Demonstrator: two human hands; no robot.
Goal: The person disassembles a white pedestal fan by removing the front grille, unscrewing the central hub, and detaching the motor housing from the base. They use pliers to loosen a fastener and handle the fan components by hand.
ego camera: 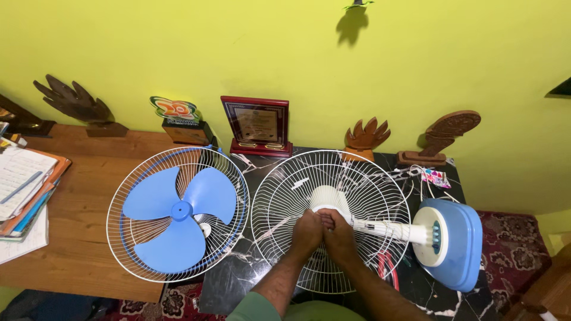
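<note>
The fan [410, 229] lay on its side on the dark marble-patterned table [238, 279], its long axis running from about nine o'clock to three o'clock. The white rear guard [285, 190] and the motor housing [329, 198] were at the nine o'clock end, the white stem [383, 229] ran toward three o'clock, and the blue and white base [455, 244] stood on edge at that end. The open face of the guard looked up at the camera.

The left hand [306, 233] and the right hand [338, 236] met at the guard's hub, just below the motor housing, touching one another. Both had their fingers curled shut around something at the hub; what they gripped was hidden beneath them.

At nine o'clock from the hands, just beside the rear guard, the front guard [122, 238] lay flat across the edge of a wooden table [77, 255], with the three-bladed blue blade [178, 214] resting in it. A white cord [416, 175] trailed at one o'clock. A framed plaque [257, 126] and carved wooden trophies [440, 138] stood against the yellow wall at twelve o'clock. Stacked notebooks [24, 196] lay at far nine o'clock.
</note>
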